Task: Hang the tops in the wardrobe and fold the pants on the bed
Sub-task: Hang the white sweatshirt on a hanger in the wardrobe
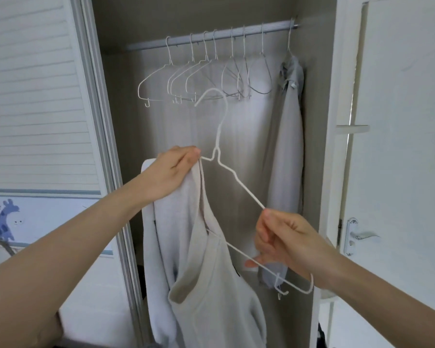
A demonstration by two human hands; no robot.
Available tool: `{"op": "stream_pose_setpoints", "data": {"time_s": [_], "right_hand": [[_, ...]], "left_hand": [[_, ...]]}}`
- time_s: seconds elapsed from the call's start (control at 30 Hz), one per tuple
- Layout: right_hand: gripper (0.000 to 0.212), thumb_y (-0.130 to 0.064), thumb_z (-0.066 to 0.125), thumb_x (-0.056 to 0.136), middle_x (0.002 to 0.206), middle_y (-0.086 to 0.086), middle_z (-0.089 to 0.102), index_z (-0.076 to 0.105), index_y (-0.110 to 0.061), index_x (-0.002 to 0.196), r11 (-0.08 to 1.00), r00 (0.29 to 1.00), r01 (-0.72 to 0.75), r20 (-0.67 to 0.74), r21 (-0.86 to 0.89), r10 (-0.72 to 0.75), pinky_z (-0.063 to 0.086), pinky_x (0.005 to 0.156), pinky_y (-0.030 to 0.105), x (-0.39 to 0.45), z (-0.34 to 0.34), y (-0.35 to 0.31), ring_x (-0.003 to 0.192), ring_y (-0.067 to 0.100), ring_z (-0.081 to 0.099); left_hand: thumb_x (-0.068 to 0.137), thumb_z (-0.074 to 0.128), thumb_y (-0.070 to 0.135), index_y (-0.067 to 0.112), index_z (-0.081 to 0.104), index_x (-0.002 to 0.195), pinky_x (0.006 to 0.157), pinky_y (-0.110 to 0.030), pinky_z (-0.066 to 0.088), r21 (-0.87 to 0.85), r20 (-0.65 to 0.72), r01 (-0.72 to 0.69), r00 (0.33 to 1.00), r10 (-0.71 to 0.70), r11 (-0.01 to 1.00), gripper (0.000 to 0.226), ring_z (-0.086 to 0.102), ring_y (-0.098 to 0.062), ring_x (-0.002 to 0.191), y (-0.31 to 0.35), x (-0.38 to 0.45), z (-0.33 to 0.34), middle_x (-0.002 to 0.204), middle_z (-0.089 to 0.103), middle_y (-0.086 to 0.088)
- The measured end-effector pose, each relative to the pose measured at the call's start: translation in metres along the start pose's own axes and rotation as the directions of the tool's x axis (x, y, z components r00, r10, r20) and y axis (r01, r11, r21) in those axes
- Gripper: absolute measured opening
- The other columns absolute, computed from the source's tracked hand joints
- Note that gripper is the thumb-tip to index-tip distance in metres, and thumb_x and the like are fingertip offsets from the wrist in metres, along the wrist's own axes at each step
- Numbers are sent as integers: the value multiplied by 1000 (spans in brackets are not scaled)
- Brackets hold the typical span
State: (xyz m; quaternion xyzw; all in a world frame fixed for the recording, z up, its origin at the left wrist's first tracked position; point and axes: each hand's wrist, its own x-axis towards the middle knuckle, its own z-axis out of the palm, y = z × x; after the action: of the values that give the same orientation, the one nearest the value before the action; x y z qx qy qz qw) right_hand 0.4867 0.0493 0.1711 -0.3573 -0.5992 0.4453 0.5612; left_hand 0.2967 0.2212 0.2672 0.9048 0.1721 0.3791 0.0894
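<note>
Left hand [172, 172] pinches beige top [211, 285] at shoulder, before open wardrobe; right hand [281, 239] grips wire hanger [239, 183] arm. Fabric soft, limp, likely light; hold by neckline.

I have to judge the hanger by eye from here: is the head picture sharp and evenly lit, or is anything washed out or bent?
Head view: the white hanger and both hands are sharp; the wardrobe's back panel is brightly washed; the rail and door edges bow from the wide-angle lens; the hung grey top is softer.
</note>
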Motion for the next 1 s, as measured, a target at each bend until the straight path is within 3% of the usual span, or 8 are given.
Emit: {"op": "stream_pose_setpoints", "data": {"time_s": [0.2, 0.33, 0.53, 0.6, 0.67, 0.77, 0.87, 1.0], "right_hand": [[65, -62, 50, 86, 109, 16, 54, 60, -7, 121, 974, 973, -161, 189, 161, 130, 38, 97, 66, 15, -6, 5, 102, 33, 49], [77, -67, 22, 91, 148, 14, 40, 41, -16, 144, 893, 940, -279, 290, 354, 179, 22, 111, 64, 28, -16, 12, 141, 32, 29], [68, -69, 61, 72, 139, -18, 50, 55, -37, 131, 951, 947, -308, 91, -26, 309, 34, 109, 43, 49, 22, 38, 132, 14, 42], [45, -45, 62, 87, 134, -33, 41, 47, -45, 130, 943, 979, -169, 63, -287, 194, 35, 105, 24, 52, 34, 45, 134, 8, 39], [52, -25, 50, 99, 145, -32, 25, 27, -46, 140, 796, 980, 73, 189, -601, 54, 21, 113, 18, 53, 40, 56, 143, 5, 19], [55, -54, 37, 95, 155, -24, 1, 24, -40, 147, 198, 961, 236, 258, -952, 96, 16, 112, 45, 44, 39, 75, 144, 13, 5], [46, -55, 32, 94, 115, -8, 54, 70, -28, 96, -122, 912, 392, 368, -912, 180, 42, 83, 42, 30, 39, 92, 111, 27, 52], [28, -17, 38, 103, 94, -11, 55, 55, -39, 106, 362, 831, 407, 504, -839, 235, 40, 77, 24, 14, 21, 90, 88, 11, 57]], "left_hand": [[87, 46, 59, 37, 47, 58, 61, -27, 30, -75, -92, -2, 996, -5, 997, 37, 31, -10, 56, 18, 8, 9, 59, 30, -1], [97, 55, 38, 13, 40, 58, 55, -25, 24, -274, -217, 25, 972, -87, 961, 48, 26, -11, 57, 22, 4, 8, 64, 26, -9], [97, 53, 38, -13, 46, 74, 63, -20, 31, -468, -216, 94, 952, -217, 879, 57, 32, -13, 61, 29, 5, 9, 67, 33, -9], [97, 54, 40, -14, 47, 76, 69, -26, 32, -503, -206, 121, 945, -254, 856, 58, 34, -14, 62, 27, 4, 10, 64, 34, -6], [96, 54, 43, -13, 49, 77, 70, -28, 33, -513, -201, 158, 934, -297, 844, 59, 35, -13, 61, 21, 2, 10, 61, 35, 0], [93, 57, 49, -4, 55, 74, 69, -29, 34, -546, -220, 227, 890, -400, 806, 56, 37, -17, 63, 6, -1, 7, 59, 37, 1], [88, 63, 52, 14, 60, 62, 68, -27, 37, -586, -244, 277, 836, -492, 762, 47, 44, -15, 64, -13, -2, 1, 62, 45, -4], [91, 62, 45, 23, 52, 46, 64, -24, 35, -578, -291, 361, 747, -598, 732, 51, 42, -12, 60, -40, -10, -13, 57, 45, 4]]}}
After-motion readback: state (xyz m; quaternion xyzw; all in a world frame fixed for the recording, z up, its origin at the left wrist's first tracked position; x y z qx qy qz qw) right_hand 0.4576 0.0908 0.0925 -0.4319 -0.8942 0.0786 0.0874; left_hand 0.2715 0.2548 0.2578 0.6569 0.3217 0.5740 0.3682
